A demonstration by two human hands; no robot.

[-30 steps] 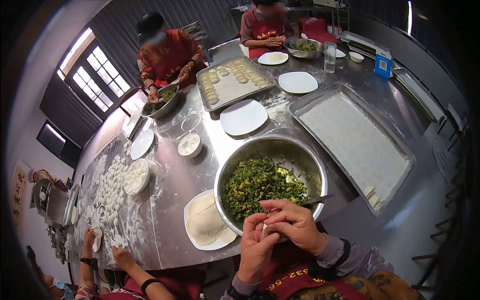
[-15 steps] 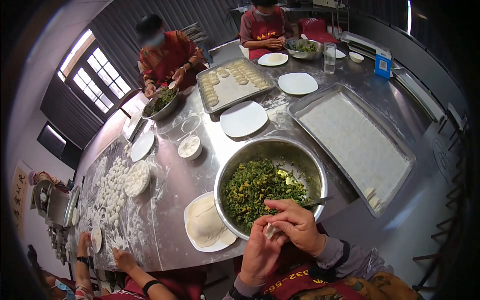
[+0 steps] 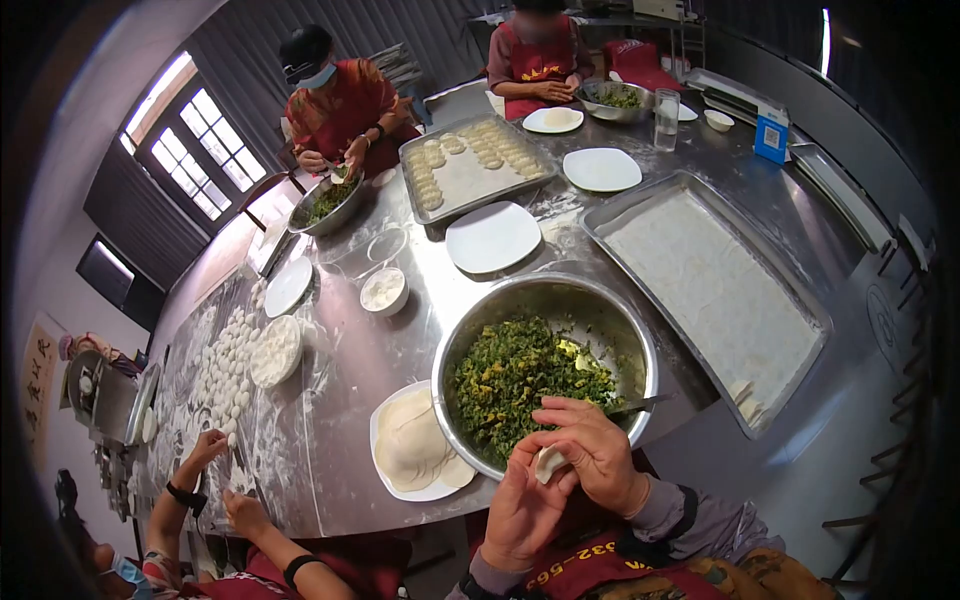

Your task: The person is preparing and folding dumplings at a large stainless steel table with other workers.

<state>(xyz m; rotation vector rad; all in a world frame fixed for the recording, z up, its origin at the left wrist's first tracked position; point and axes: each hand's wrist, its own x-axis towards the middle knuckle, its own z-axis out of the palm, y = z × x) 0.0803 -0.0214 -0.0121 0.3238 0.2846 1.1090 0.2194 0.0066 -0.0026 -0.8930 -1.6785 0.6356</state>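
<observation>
Between my two hands is a folded dumpling (image 3: 549,464), pale and partly covered by fingers. My left hand (image 3: 519,510) cups it from below and the left, with fingers closed around it. From the right, my right hand (image 3: 597,455) pinches its edge between thumb and fingers. Just beyond my hands stands a steel bowl (image 3: 447,345) of chopped green filling (image 3: 525,375) with yellow bits. A metal utensil handle (image 3: 640,403) leans over that bowl's right rim. To the left, a stack of round dough wrappers (image 3: 412,440) lies on a white plate (image 3: 381,474).
A floured metal tray (image 3: 710,270) at right has a few dumplings (image 3: 745,400) in its near corner. Another tray (image 3: 470,185) holds rows of dumplings. Dough pieces (image 3: 228,370) and a flour bowl (image 3: 275,352) lie left. Several co-workers sit around the table.
The dumpling shows more clearly between my fingers, which have shifted slightly along its edge. At lower left, a co-worker's hand has moved up toward the dough pieces.
</observation>
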